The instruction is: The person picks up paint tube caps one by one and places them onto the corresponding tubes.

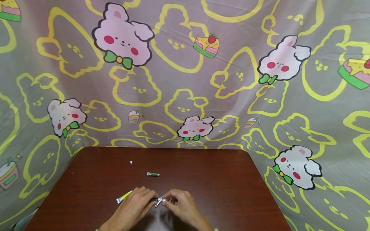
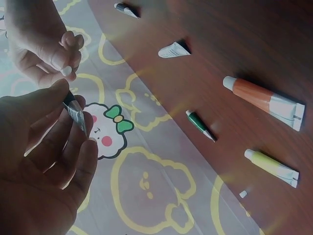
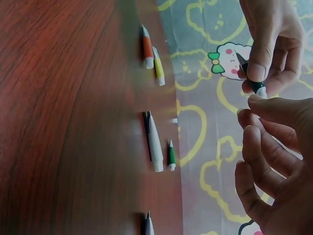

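My left hand holds a small dark paint tube with a silver crimped end between thumb and fingers. At the tube's other end, my right hand pinches a white cap with thumb and fingertips. Both hands are close together over the near part of the table. Just beyond the left hand lies a yellow paint tube, partly covered by it in the head view. A small green paint tube lies farther out, ahead of the hands.
A loose white cap lies toward the back left of the brown table. The left wrist view also shows an orange tube, a white tube and a black tube. A rabbit-printed cloth hangs around the table.
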A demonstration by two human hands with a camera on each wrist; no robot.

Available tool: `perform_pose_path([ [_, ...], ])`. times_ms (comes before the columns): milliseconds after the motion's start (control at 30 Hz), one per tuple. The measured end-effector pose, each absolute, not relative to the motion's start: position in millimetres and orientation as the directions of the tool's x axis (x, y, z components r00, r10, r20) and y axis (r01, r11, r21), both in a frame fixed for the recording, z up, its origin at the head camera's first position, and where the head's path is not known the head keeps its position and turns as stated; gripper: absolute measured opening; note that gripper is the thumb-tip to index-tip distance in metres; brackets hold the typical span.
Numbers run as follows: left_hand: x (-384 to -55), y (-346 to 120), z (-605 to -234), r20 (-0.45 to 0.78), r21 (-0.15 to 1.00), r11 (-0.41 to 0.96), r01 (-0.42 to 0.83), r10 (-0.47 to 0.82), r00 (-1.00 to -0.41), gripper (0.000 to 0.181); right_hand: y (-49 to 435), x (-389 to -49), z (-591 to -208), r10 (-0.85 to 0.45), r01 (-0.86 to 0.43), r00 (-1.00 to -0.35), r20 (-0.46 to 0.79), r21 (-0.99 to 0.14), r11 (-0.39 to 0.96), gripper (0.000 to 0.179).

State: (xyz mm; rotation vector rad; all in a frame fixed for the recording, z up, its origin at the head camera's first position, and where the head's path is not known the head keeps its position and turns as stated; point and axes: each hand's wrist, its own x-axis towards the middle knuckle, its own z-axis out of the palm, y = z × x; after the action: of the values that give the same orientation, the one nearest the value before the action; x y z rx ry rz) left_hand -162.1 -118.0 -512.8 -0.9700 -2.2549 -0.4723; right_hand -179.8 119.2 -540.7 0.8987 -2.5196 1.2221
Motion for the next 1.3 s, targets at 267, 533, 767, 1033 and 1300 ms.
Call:
perform_pose_path([
  [267,-160.2,-117.2,-512.0,0.667,0.073,0.662,0.746,0.524,-0.529,0.020,116.2,-178.8,-541.4,-0.448,-0.628,-0.774,0.446,-0.631,0.456,0.012],
  [533,-158.8,-116.0,-510.6,0.630,0.097,0.676,0.730,0.527,-0.571,0.013,114.9,-179.2,-542.9,-0.460,-0.640,-0.762,0.455,-0.638,0.428,0.009],
  [767,-157.9,-116.1,-511.4,0.612,0.103,0.676,0.730,0.535,-0.582,0.005,112.6,-179.0,-545.0,-0.457,-0.644,-0.761,0.461,-0.628,0.438,0.010],
  [1033,-159.5,-116.4,-513.6,0.629,0.082,0.677,0.732,0.534,-0.565,0.007,111.9,-179.1,-544.0,-0.443,-0.633,-0.769,0.461,-0.649,0.423,0.008],
  [1300,-158.2,-115.6,-514.2,0.611,0.096,0.695,0.713,0.524,-0.593,0.015,112.9,-178.7,-544.2,-0.439,-0.628,-0.771,0.461,-0.669,0.398,0.008],
])
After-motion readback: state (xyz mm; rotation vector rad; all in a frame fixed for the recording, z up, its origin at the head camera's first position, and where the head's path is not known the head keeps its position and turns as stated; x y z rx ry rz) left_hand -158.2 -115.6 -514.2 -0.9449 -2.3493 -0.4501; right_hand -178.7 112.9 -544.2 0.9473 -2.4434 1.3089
